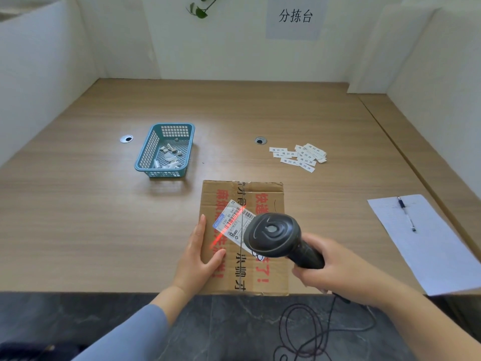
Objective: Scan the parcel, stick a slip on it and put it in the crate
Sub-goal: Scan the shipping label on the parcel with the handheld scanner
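A flat cardboard parcel with red print lies at the table's near edge. A white shipping label is stuck on its top, and a red scan line crosses it. My left hand rests flat on the parcel's left edge, fingers together. My right hand grips the handle of a black barcode scanner, held just above the label. Several white slips with black print lie loose further back on the right. No crate shows in the frame.
A small blue plastic basket with bits of paper stands left of centre. A white sheet with a pen on it lies at the right. The scanner's cable hangs below the table edge. White partitions wall in the wooden table.
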